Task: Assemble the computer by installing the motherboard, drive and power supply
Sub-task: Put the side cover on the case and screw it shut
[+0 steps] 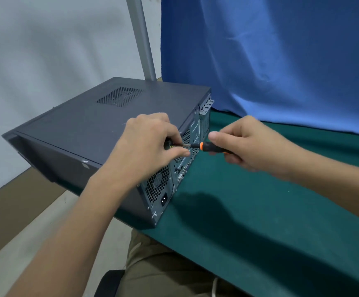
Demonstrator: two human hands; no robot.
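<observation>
One case (pixel 84 129), one table (pixel 260 211), one screwdriver (pixel 208 146). Two hands, the left hand (pixel 146 144) and the right hand (pixel 245 144), both hold the screwdriver. One curtain (pixel 270 61) and one pole (pixel 142 39) stand behind. The case has one top vent (pixel 119 96) and one rear socket (pixel 163 200).

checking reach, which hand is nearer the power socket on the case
Left. The left hand pinches the screwdriver shaft above the socket; the right hand grips the handle farther right, over the table.
</observation>
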